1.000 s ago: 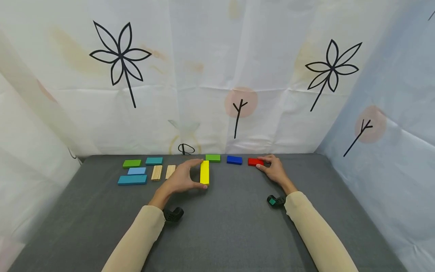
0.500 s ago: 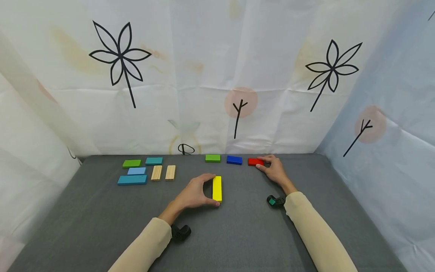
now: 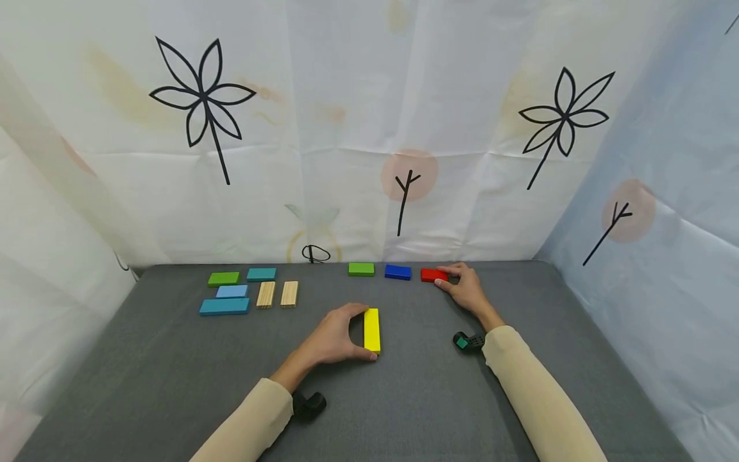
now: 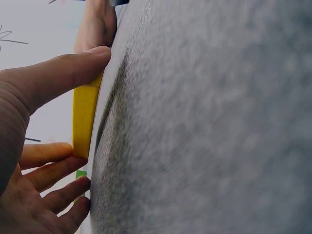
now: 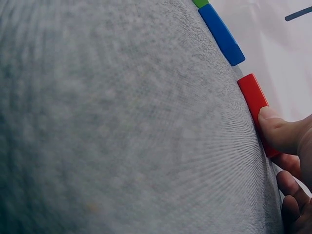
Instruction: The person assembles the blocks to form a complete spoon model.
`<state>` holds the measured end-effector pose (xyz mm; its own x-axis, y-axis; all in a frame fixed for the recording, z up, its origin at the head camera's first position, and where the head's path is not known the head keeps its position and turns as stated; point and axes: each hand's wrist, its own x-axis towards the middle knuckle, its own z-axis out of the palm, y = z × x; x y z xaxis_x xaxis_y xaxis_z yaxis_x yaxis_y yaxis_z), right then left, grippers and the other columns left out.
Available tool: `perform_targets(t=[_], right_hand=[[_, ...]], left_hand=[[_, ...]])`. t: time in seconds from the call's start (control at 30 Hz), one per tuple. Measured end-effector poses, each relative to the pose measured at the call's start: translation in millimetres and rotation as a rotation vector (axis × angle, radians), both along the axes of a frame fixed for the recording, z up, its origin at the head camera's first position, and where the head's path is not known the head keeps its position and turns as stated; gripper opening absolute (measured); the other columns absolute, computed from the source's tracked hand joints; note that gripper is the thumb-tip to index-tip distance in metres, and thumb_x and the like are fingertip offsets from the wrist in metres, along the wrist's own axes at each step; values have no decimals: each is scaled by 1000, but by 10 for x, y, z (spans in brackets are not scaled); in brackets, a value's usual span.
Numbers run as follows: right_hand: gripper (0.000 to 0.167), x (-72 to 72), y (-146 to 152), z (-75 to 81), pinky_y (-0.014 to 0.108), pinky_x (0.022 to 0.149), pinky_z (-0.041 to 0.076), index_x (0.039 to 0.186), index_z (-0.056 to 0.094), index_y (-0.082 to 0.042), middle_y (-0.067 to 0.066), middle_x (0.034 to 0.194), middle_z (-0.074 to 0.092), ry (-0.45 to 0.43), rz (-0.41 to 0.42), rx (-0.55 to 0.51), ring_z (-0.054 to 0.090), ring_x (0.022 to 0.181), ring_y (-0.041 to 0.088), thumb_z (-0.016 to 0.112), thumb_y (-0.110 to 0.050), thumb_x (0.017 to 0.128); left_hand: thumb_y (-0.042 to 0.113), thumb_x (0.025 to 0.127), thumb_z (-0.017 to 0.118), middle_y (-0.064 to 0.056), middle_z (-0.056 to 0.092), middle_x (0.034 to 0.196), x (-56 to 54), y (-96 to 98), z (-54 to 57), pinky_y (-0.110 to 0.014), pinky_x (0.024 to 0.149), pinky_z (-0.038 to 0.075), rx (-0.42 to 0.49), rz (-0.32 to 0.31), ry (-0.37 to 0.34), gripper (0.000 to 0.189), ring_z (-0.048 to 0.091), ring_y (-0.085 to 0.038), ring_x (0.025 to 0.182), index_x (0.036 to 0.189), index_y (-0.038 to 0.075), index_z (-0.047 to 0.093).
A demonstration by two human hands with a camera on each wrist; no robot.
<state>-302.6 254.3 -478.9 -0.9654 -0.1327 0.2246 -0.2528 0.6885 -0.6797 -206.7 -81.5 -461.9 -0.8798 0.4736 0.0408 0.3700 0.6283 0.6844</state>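
A long yellow block (image 3: 372, 330) lies between the thumb and fingers of my left hand (image 3: 335, 337), pinched at its two ends close over the grey cloth. The left wrist view shows the thumb at one end of the yellow block (image 4: 85, 119) and the fingertips at the other. Farther back on the right, my right hand (image 3: 466, 289) grips the right end of a red block (image 3: 432, 275) with thumb and fingers. Seen from the right wrist, the thumb covers part of the red block (image 5: 252, 92). A blue block (image 3: 398, 272) and a green block (image 3: 361, 269) stand in line left of the red one.
At the back left of the grey table (image 3: 404, 410) lie a green block (image 3: 224, 278), a teal block (image 3: 262, 274), a light blue block (image 3: 232, 291) and a longer blue one (image 3: 224, 307). Two wooden slatted pieces (image 3: 266, 294) sit beside them. A printed white curtain (image 3: 346, 128) hangs behind.
My left hand has carried the yellow block from near the back green block toward me and to the right, slowing lately. My right hand and the red block have not moved.
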Motion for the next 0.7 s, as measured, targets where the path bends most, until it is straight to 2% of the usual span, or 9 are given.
perform_targets(t=[0.27,0.7], right_hand=[[41,18,-9,25,61,101,42,132,65,4,29,130,55,1,1,1,52,120,47,74,-10,95],[41,35,-17,33,62,101,41,132,65,5,30,131,55,5,5,-5,51,121,48,73,-10,95]], left_hand=[[44,69,94,-15,51,149,73,16,-33,-59,113,33,-3,13,-6,95,38,-37,145,145,5,53],[43,68,95,-19,45,154,172,-28,-109,-64,110,34,14,30,15,96,37,-41,144,147,7,53]])
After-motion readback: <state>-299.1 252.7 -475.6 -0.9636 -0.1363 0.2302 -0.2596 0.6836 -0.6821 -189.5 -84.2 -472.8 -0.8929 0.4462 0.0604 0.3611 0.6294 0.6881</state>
